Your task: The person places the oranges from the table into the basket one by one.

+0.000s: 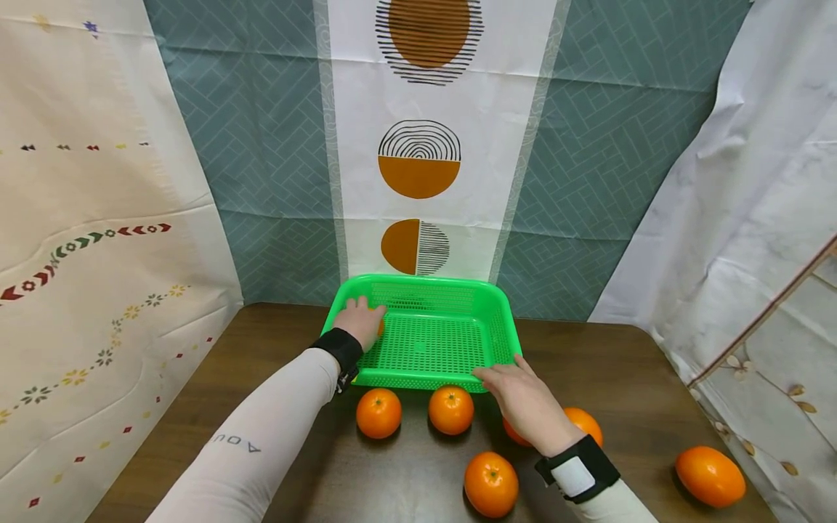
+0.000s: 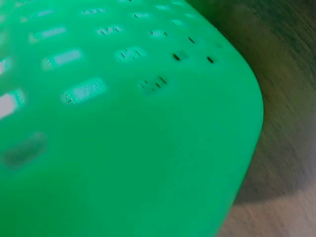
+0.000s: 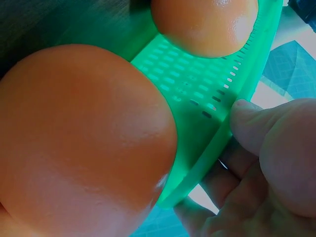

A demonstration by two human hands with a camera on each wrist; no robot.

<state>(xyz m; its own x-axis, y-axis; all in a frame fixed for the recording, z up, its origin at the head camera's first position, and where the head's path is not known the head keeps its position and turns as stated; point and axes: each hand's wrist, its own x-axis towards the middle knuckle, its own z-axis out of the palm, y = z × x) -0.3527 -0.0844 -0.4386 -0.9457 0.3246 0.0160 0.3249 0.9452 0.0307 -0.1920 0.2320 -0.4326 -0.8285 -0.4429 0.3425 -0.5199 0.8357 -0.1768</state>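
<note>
Bright green perforated plastic basket [image 1: 428, 341]

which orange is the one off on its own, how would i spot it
Start at the green basket on the brown table. Several oranges cluster before its near rim. The lone orange lies far right, near the table's edge, well apart from them.

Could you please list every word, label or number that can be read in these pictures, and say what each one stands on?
"AOU", upside down from the head camera, on the white sleeve of the left arm; the lettering may run on out of sight.
The white patch on the right wristband shows no readable text.
The green basket, the oranges and the backdrop cloths carry patterns only, no writing.
</note>
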